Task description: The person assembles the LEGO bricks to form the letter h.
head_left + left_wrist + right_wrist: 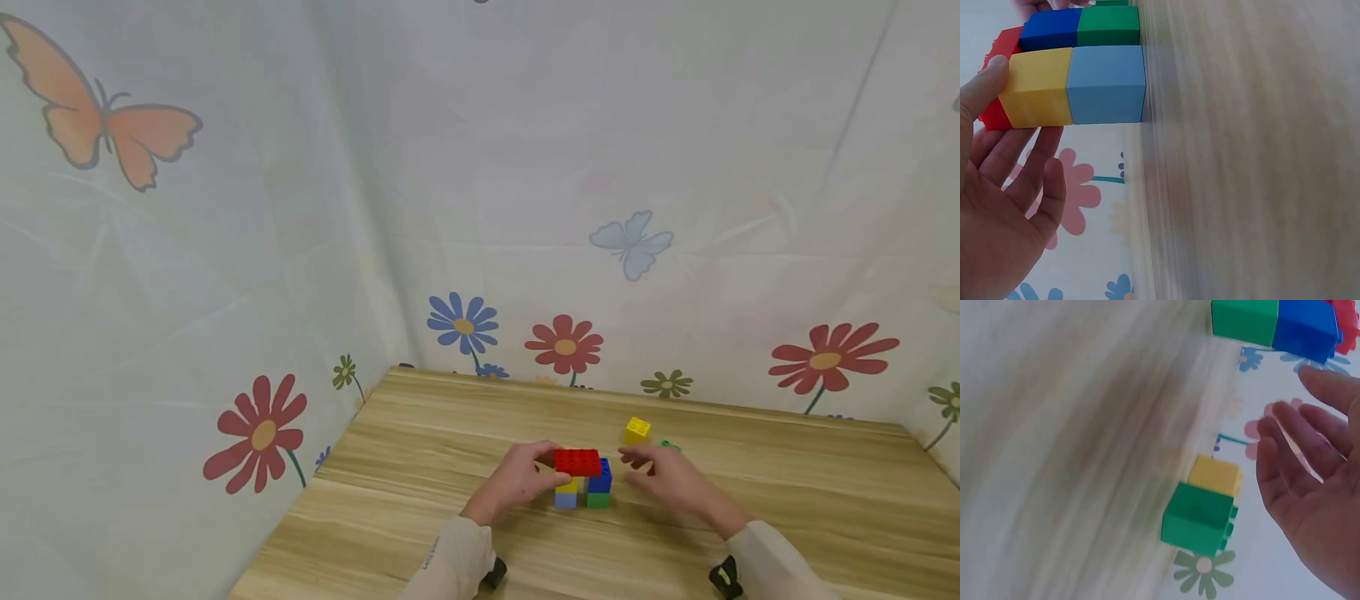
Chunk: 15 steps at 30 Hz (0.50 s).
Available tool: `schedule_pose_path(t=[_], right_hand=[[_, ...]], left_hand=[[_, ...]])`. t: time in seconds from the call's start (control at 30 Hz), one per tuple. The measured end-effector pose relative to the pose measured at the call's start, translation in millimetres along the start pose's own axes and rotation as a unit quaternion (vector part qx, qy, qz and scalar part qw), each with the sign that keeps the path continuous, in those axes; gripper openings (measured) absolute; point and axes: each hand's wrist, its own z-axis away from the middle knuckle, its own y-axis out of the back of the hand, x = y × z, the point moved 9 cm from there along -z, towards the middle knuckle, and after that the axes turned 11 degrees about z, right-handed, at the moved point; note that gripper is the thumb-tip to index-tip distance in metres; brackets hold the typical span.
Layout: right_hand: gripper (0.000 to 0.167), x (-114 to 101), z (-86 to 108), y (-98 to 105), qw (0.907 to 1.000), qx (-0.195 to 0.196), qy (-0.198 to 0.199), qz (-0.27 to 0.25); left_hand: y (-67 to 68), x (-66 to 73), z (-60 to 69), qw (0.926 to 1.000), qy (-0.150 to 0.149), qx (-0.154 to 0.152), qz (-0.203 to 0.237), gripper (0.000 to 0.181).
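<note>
A long red building brick (577,462) bridges two small stacks on the table. On the left, a yellow brick (1040,87) sits on a light blue brick (1108,84); on the right, a blue brick (1307,329) tops a green brick (1245,322). My left hand (521,477) grips the red brick's left end, thumb on the near side and fingers behind. To the right of the stacks, my right hand (671,475) hovers with loosely bent fingers, holding nothing and apart from the bricks.
Behind the right hand lie a loose yellow brick (637,431) and a loose green brick (1194,519), partly hidden in the head view. The wooden table (420,483) meets a white curtain (480,167) printed with flowers and butterflies at its back and left.
</note>
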Motion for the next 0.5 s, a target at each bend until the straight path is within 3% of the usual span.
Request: schedule_pose_path(t=[0.17,0.5], right_hand=[[0.030,4,2.6,20,0.9969,0.053,-0.003,0.057],[0.035,29,5.1,34,0.9893,0.086,-0.026,0.115]], left_hand=[[0.3,0.4,0.3,1.0000,-0.004,0.002,0.000,0.035],[0.2,0.2,1.5,1.0000,0.001,0.008,0.002,0.037]])
